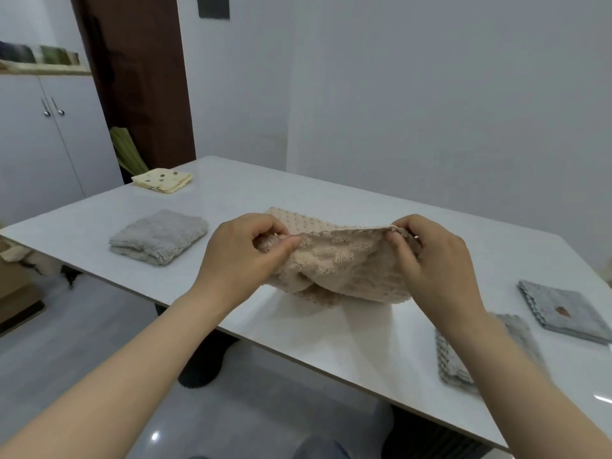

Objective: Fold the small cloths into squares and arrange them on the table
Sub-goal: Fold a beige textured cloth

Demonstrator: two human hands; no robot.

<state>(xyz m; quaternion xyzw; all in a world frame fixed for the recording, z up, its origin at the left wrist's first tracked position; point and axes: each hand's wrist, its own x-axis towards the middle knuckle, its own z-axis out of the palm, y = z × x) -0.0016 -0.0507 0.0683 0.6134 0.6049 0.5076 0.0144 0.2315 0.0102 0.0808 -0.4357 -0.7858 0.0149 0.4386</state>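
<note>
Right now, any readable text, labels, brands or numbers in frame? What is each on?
None readable.
On the right grey cloth: a small brown mark, too blurred to tell whether it is lettering.
On the wall plate: dark face, no text shows.

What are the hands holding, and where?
Both hands, left and right, pinch the beige cloth by its top edge, one near each end.
</note>
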